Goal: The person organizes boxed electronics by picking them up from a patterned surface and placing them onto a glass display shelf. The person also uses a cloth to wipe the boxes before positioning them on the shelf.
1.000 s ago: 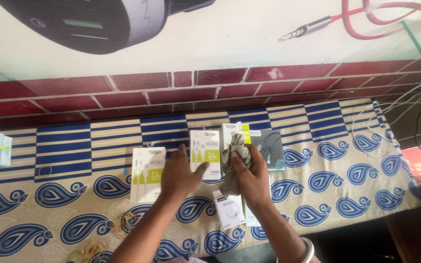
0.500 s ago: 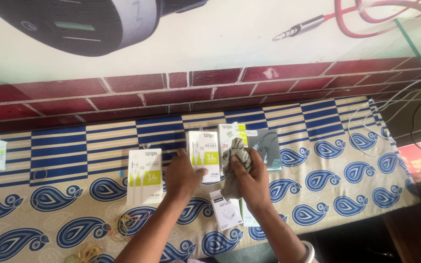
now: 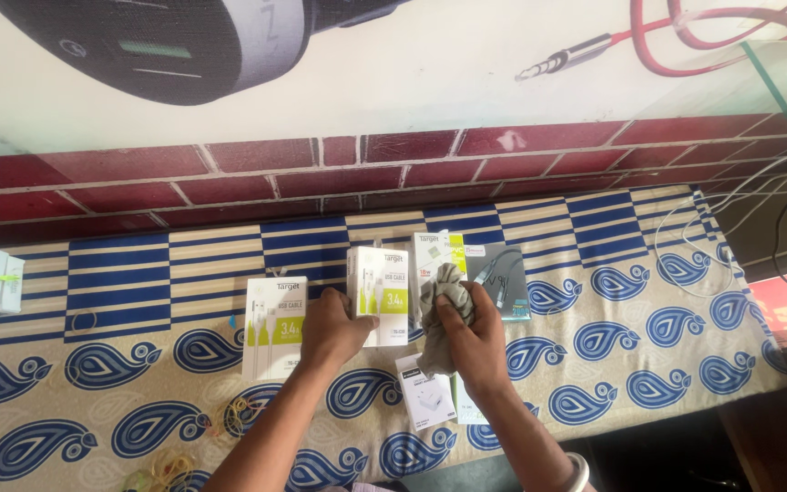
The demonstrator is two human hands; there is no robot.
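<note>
Two boxes: left hand [image 3: 334, 323] holds one box [image 3: 378, 294], right hand [image 3: 474, 330] grips cloth [image 3: 439, 296].

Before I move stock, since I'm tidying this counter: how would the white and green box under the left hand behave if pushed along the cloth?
The box lies flat under the left hand, so it probably slides rather than tips. It looks like thin card packaging, likely light and easy to dent. The patterned cloth may bunch and drag.
</note>
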